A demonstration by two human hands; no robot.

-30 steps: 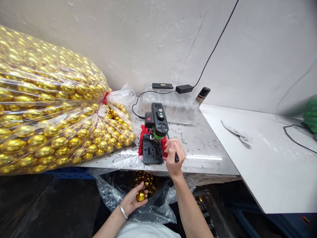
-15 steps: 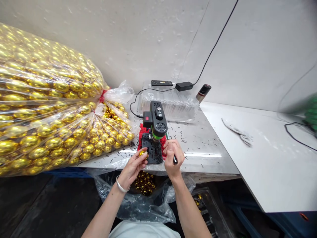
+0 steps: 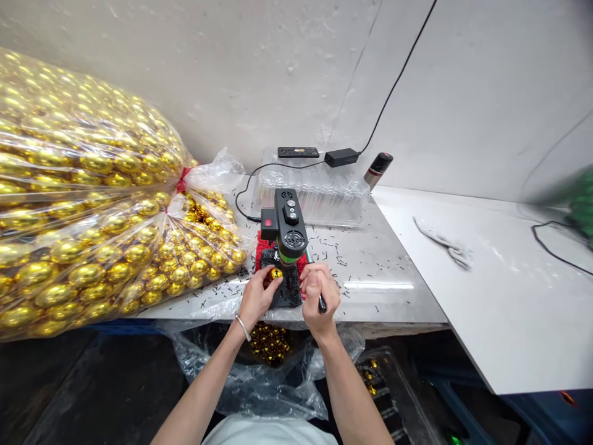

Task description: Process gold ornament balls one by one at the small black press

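Observation:
Between its thumb and fingers, my left hand (image 3: 259,294) pinches a gold ball (image 3: 277,273) with a dark mark on its top. The ball is just left of and below the head of a black device (image 3: 291,224), over a black base plate (image 3: 281,298). My right hand (image 3: 320,298) is wrapped round a black-tipped lever handle (image 3: 322,303) on the device's right side. A red mat (image 3: 259,252) shows under the base, and dark scraps lie around it.
Large clear bags of gold balls (image 3: 69,247) fill the left. Behind the device are a clear plastic case (image 3: 319,198), a power adapter (image 3: 341,157) and a spray can (image 3: 378,171). Below the table edge hangs an open bag of gold balls (image 3: 270,343).
My left hand has moved right and up with the ball, closer to the device's head, and the ball's marked top now shows. My right hand still grips the handle. The view has shifted slightly.

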